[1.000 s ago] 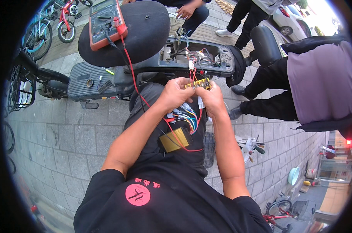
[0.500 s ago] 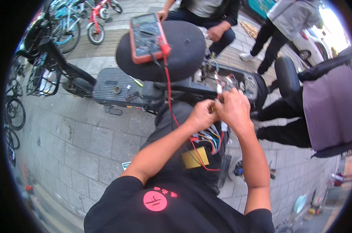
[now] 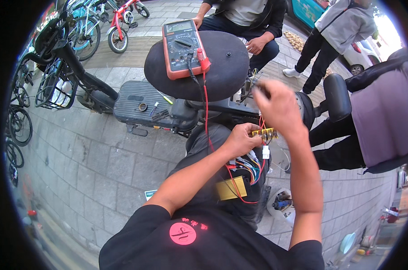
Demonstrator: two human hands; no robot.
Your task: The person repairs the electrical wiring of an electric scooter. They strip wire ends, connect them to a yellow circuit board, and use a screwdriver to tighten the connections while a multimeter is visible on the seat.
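In my left hand [image 3: 240,139], closed at its fingertips, is a small yellow connector block [image 3: 270,133] with dark parts along it. Red wires run up from the block, and a white plug [image 3: 265,152] hangs just beneath. Above it my right hand [image 3: 279,104] is raised near the electric bike's open compartment; motion smears its fingers. A yellow finned metal box [image 3: 231,189] with a bundle of coloured wires [image 3: 248,167] lies on my leg. On the round black seat [image 3: 226,67] rests a red-cased multimeter [image 3: 183,49] with a red lead [image 3: 206,112] hanging from it.
A ring-shaped part [image 3: 143,107] and a green-tipped tool [image 3: 167,99] lie on the bike's footboard [image 3: 136,96]. Across from me a person [image 3: 249,18] crouches beside the seat. Another person [image 3: 339,36] stands behind. A white container [image 3: 282,204] holds tools.
My right hand has parted from my left and risen, so the yellow block now shows in my left fingers. My left hand has moved slightly down and right in view.
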